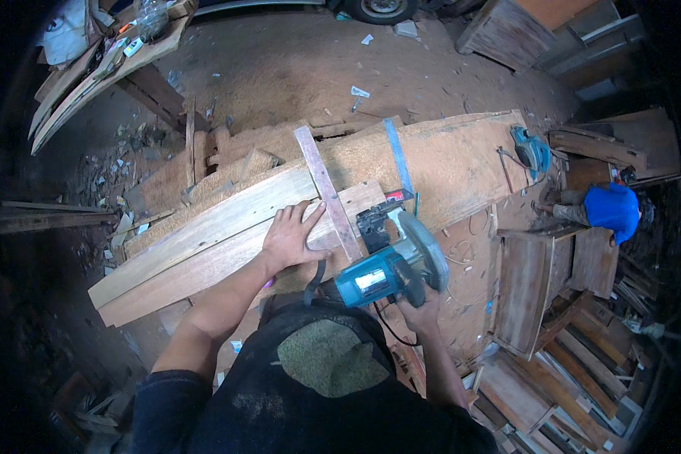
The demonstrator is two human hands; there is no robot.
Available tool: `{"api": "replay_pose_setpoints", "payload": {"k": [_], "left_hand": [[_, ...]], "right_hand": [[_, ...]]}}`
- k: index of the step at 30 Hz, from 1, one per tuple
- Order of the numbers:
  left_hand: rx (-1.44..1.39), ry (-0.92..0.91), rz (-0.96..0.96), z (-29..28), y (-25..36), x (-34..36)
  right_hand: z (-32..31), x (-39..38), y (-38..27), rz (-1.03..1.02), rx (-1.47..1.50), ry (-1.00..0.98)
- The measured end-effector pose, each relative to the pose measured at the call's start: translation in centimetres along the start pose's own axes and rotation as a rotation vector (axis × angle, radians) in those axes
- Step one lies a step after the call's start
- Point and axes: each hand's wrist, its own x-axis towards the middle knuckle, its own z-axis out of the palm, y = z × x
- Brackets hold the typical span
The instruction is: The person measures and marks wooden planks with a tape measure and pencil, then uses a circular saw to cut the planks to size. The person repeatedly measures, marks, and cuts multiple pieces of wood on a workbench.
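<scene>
Two bare hands: L. hand (289, 238) palm down, fingers spread on 2 pale boards (212, 233), at the near edge of 1 straight crosspiece (327, 193) (fingertip contact unclear); R. hand (424, 309) wrapped round the dark grip of 1 circular saw (367, 281). Saw: qty 1, teal body, rounded grey guard, dark flat base at boards' r. end, touching or not can't tell; black cord below. Boards: long, flat, smooth-looking, w/ a few dark spots, laid side by side along a dark seam. Crosspiece: flat, narrow, pinkish, scuffed, lying across both. Beyond: 1 blue strip (398, 157), slim, flat, mat'l unclear, on 1 broad plank (469, 159), tan, dusty, curved far edge; 1 teal power tool (536, 155) at its r. end. Further r.: 1 person in blue top (611, 212), bent over, nr. 1 boxy wooden cabinet (522, 291), brown, worn. Upper l.: 1 wooden table (91, 91), w/ 1 clear rounded container (151, 19). Top: 1 vehicle wheel (384, 7), round, blk tyre, grey hub. Floor: brown, gritty, scraps too many to count.
</scene>
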Motion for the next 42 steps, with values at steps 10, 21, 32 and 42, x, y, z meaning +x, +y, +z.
{"api": "replay_pose_setpoints", "payload": {"k": [10, 21, 32, 42], "left_hand": [[0.016, 0.014, 0.005, 0.9, -0.3, 0.1], [0.026, -0.036, 0.002, 0.1, 0.0, 0.3], [0.03, -0.028, -0.003, -0.1, 0.3, 0.3], [0.037, 0.02, 0.018, 0.5, 0.2, 0.6]], "right_hand": [[1.4, 0.2, -0.5, -0.004, 0.006, -0.053], [1.2, 1.0, -1.6, 0.029, 0.003, -0.113], [1.4, 1.5, -1.1, 0.04, 0.014, -0.127], [1.6, 2.4, -1.2, 0.11, 0.065, -0.157]]}}
